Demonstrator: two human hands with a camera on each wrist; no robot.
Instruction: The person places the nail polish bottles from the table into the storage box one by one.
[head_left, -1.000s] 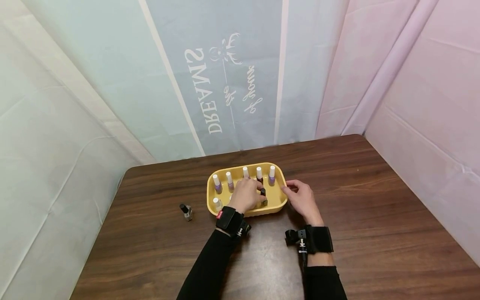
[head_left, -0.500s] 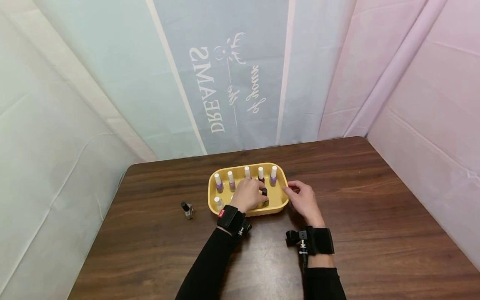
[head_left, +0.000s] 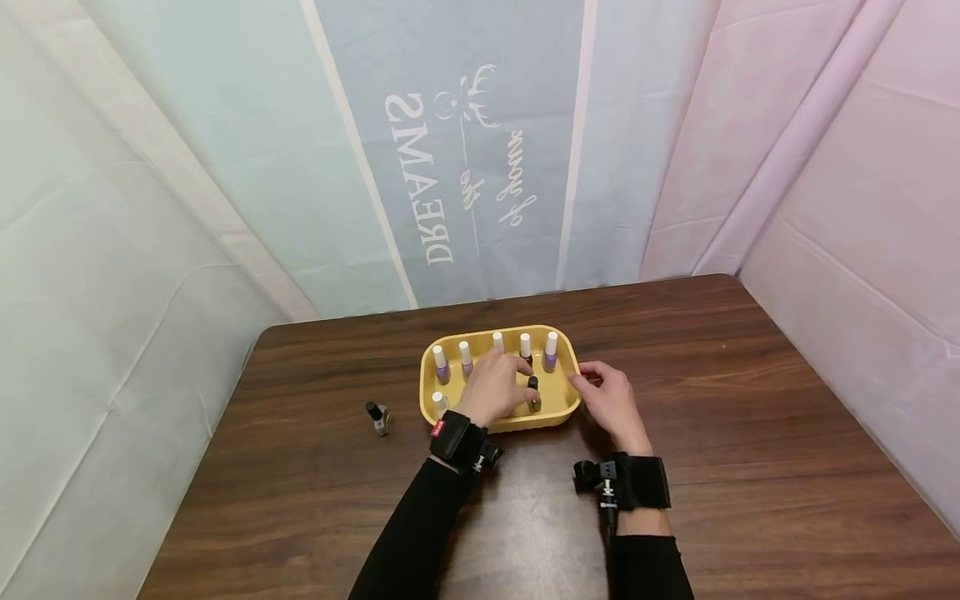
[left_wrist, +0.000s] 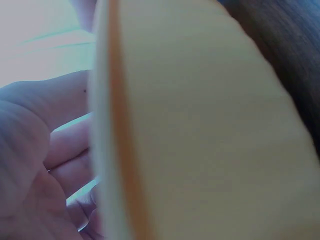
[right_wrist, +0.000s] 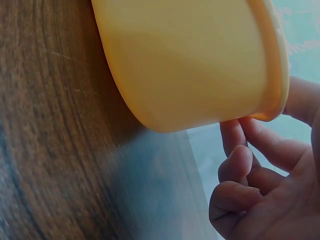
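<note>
A yellow tray (head_left: pixel 498 423) stands on the table with several nail polish bottles upright in it. My left hand (head_left: pixel 492 388) reaches over its front rim, thumb and index finger parted around a black-capped nail polish bottle (head_left: pixel 534 395) near the right end. The tray wall hides the left fingertips in the left wrist view. At the tray's right end my right hand (head_left: pixel 609 402) grips the rim, thumb on top and fingers against the outer wall (right_wrist: pixel 190 65). A white-capped bottle (head_left: pixel 551 353) with purple polish stands in the back row; the left hand covers part of the tray's middle.
Left of the tray, another black-capped nail polish bottle (head_left: pixel 378 418) stands on the brown wooden table (head_left: pixel 300 500). Pale fabric curtains (head_left: pixel 495 150) with printed lettering hang behind the table and on both sides.
The left thumb and index finger have spread apart from the black-capped bottle, which stays upright in the tray. The right hand keeps its place at the rim. The head view has shifted slightly.
</note>
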